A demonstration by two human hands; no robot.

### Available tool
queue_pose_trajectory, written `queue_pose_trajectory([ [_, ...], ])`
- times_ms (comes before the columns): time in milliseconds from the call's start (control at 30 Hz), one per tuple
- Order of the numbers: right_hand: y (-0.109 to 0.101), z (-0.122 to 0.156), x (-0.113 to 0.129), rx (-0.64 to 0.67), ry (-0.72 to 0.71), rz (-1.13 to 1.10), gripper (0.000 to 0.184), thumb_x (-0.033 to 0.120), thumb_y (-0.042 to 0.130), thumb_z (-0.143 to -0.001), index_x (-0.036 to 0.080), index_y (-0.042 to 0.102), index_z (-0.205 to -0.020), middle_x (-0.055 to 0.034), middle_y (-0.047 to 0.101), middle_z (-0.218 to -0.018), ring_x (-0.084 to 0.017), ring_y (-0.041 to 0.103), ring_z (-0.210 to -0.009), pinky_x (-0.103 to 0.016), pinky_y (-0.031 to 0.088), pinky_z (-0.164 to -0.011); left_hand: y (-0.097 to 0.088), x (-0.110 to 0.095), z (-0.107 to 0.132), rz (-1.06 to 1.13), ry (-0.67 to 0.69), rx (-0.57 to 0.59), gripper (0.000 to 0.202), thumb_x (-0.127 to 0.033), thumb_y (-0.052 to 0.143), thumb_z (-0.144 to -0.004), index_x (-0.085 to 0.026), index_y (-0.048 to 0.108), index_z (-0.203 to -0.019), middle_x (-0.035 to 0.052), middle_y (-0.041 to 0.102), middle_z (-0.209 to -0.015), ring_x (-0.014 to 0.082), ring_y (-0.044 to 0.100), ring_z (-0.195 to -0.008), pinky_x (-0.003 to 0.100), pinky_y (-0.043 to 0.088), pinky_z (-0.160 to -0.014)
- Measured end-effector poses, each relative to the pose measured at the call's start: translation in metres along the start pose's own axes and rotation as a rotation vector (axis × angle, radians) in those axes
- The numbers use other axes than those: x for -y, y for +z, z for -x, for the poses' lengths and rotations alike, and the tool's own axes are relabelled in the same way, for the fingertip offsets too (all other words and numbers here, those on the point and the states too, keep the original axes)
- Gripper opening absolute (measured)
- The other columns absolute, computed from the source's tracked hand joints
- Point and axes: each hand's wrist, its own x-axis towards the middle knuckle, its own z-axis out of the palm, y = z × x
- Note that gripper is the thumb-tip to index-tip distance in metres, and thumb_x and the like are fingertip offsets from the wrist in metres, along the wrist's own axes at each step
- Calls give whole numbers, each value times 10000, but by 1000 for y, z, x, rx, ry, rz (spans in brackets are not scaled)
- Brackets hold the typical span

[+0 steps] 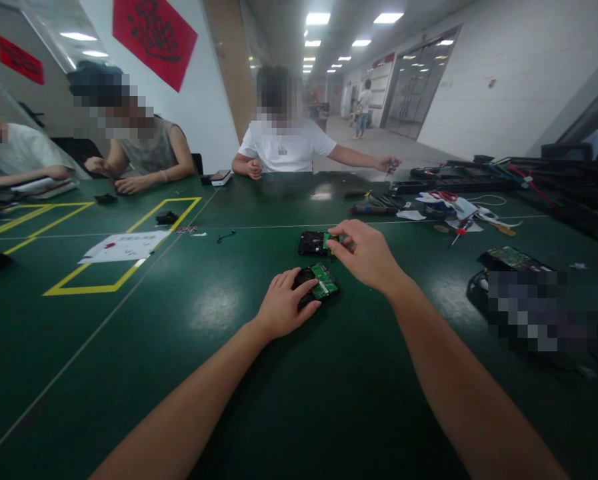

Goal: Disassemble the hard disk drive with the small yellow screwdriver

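Note:
My left hand (285, 303) lies over the nearer hard drive (327, 283), which has a green circuit board facing up. Its fingers reach across the drive's black part and its thumb is at the near edge, holding it against the table. Just beyond sits a second hard drive (310, 243), black, with a green board at its right end. Over that end, my right hand (363, 253) has thumb and index finger pinched together. Something small and yellow shows between these fingertips, too little of it visible to name. The right hand's fingers partly hide the far drive's board.
The dark green table (219, 373) carries a white paper sheet (126, 247) and yellow tape outlines (81, 290) at left. Tools and a white cloth (453, 207) lie at right, near a red-tipped screwdriver (457, 235) and a circuit board (516, 258). Several people sit opposite.

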Motion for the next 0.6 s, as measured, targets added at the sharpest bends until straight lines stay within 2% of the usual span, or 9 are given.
queue_pose_trajectory([
  [100,-1,0,3,20,16,-23,181,220,644,-953,224,705,-1124,-59,754,-1094,-202,676,-835,-340,505,-765,0,0,0,4,1,-3,537,-565,575,-990,-291,622,-1449,157,466,-1555,386,457,-1408,599,395,-1139],
  [233,1,-1,1,6,-24,50,179,258,655,-963,205,723,-1120,-78,763,-1091,-226,690,-866,-375,519,-824,0,0,0,-9,2,1,548,-585,562,-993,-287,622,-1449,158,463,-1554,379,459,-1408,591,397,-1139],
  [433,3,-1,-3,-26,-59,150,274,248,585,-1002,190,710,-1239,-125,739,-1196,-283,680,-1089,-425,507,-958,-2,-2,0,-19,-8,7,547,-586,567,-990,-302,613,-1455,146,458,-1561,374,453,-1415,586,398,-1141],
  [500,4,-1,-4,-41,-52,156,241,221,592,-989,179,706,-1197,-126,741,-1193,-279,684,-1065,-413,509,-931,-2,-2,0,-24,-9,11,550,-589,560,-993,-294,614,-1454,154,454,-1562,376,450,-1417,582,395,-1144],
  [600,6,-1,-4,-66,-12,154,169,224,635,-963,182,684,-1118,-111,751,-1096,-253,685,-906,-390,507,-840,-1,-2,0,-27,-8,14,552,-593,547,-998,-289,613,-1454,154,447,-1567,372,445,-1423,575,392,-1148],
])
